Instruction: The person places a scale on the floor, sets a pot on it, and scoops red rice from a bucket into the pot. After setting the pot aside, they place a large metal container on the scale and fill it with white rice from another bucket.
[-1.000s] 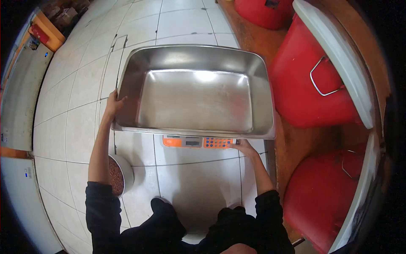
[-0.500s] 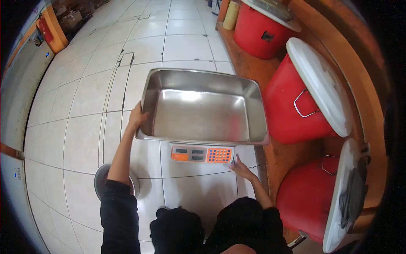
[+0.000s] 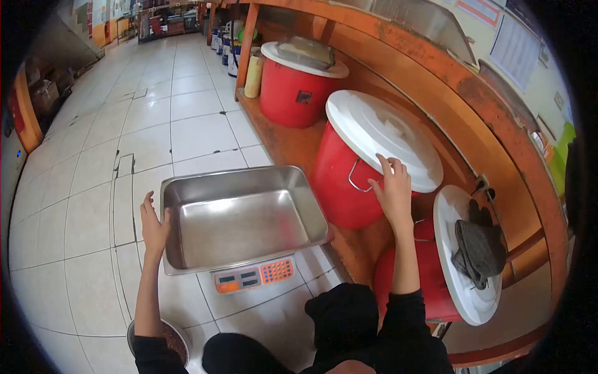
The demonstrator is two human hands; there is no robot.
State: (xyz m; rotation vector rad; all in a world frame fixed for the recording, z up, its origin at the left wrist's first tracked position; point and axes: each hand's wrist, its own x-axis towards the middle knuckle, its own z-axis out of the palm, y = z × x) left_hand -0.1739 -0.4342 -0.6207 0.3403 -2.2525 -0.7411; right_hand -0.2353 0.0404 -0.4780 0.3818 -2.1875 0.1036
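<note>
A large empty steel pan (image 3: 243, 227) rests on a scale (image 3: 254, 275) with an orange and white keypad panel on the floor. My left hand (image 3: 154, 225) is beside the pan's left rim, fingers apart and holding nothing. Raised at the right, my right hand (image 3: 393, 187) is open in front of the middle red bin (image 3: 339, 181), near its white lid (image 3: 386, 137). Whether its fingertips touch the lid is hard to tell.
Another red bin (image 3: 293, 93) stands farther back on the orange shelf, beside a yellow cylinder (image 3: 253, 76). Dark gloves (image 3: 479, 249) lie on the nearest bin's white lid (image 3: 445, 215). A round container (image 3: 174, 341) is below my left forearm.
The view has swung right and up. My left hand has come off the pan's rim, and my right hand has moved from the scale up toward the middle bin's lid.
</note>
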